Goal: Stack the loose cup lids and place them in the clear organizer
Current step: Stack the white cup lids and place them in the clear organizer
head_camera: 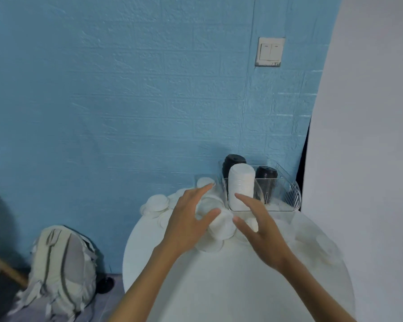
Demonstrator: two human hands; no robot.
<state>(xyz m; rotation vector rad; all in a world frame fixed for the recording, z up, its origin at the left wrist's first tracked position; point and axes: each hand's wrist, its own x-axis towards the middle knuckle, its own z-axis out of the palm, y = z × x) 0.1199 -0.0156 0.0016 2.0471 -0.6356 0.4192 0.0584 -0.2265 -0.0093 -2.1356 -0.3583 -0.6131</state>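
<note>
Gathering lids on desk, none stacked yet.
Left hand and right hand spread, flanking lids, holding nothing; next: close in, stack, move to organizer.

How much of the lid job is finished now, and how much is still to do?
Done: a white lid stack and two black stacks stand in the clear organizer. In hand: the left hand and right hand, fingers spread, flank a small lid pile without gripping it. Left: loose lids on the table.
</note>
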